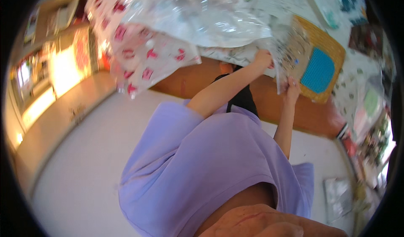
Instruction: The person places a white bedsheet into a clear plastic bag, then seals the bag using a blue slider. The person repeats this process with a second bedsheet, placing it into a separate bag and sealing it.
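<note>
A transparent plastic bag [293, 55] with small dark pieces and a blue bit inside is stretched between my hands. My left hand [264, 59] is closed on its left edge, fingers partly hidden by the plastic. At its lower corner, my right hand [293, 88] pinches the bag between thumb and fingers. Just right of the bag, and partly covered by it, lies a yellow woven tray [339, 52] with a blue mesh piece [318, 70] on it. The exact contents of the bag are too blurred to name.
A large transparent plastic bag [217, 25] and a pink-patterned plastic sheet [148, 57] drape over the table's front edge. Further right are a patterned tablecloth [352, 76] and a bag with a green item [372, 99]. Lit shelves [66, 63] stand at left.
</note>
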A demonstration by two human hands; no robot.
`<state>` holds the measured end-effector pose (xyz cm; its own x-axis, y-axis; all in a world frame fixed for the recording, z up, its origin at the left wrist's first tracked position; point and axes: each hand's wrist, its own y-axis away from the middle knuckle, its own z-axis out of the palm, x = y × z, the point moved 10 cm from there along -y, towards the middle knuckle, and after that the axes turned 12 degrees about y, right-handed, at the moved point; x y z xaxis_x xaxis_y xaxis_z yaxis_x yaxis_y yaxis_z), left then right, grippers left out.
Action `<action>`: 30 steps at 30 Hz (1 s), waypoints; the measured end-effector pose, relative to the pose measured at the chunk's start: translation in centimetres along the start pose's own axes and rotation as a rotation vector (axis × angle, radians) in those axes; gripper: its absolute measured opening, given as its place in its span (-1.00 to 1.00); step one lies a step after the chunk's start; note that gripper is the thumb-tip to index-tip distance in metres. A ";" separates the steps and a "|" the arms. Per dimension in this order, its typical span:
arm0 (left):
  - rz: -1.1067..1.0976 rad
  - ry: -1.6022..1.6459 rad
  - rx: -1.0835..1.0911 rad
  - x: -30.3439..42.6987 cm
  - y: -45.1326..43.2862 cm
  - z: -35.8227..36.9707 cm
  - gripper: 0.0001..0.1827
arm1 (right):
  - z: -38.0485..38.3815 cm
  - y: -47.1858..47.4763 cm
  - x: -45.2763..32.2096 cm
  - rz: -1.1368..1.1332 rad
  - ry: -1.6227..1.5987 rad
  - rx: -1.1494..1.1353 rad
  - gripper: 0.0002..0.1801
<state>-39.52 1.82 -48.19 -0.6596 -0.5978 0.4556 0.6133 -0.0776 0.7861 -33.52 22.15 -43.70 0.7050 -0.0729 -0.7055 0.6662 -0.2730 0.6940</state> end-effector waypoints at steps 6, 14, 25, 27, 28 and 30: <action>0.251 -0.428 -0.038 -1.7 5.4 1.3 -0.89 | 0.1 8.9 -8.0 -0.976 1.178 0.635 -0.51; 0.462 -0.524 -0.015 -2.7 10.0 2.3 -0.88 | 1.8 3.3 -4.4 -0.425 0.509 -0.211 -0.67; 0.495 -0.289 0.435 -5.5 13.2 -1.0 -0.86 | 1.1 10.3 -15.2 -1.040 0.887 0.058 -0.74; 0.421 -0.249 0.461 -5.1 14.0 -1.3 -0.90 | 0.8 11.3 -17.9 -1.077 0.886 0.093 -0.74; 0.419 -0.279 0.403 -4.8 13.8 -0.7 -0.88 | 0.3 11.0 -19.2 -1.099 0.883 0.108 -0.74; 0.409 -0.341 0.285 -4.4 13.3 0.7 -0.80 | 0.4 11.8 -21.6 -1.204 0.868 0.134 -0.76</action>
<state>-28.78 3.96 -39.48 -0.5256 -0.2405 0.8160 0.7374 0.3496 0.5780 -41.00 20.14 -20.33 -0.2851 0.8213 -0.4941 0.9466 0.1600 -0.2800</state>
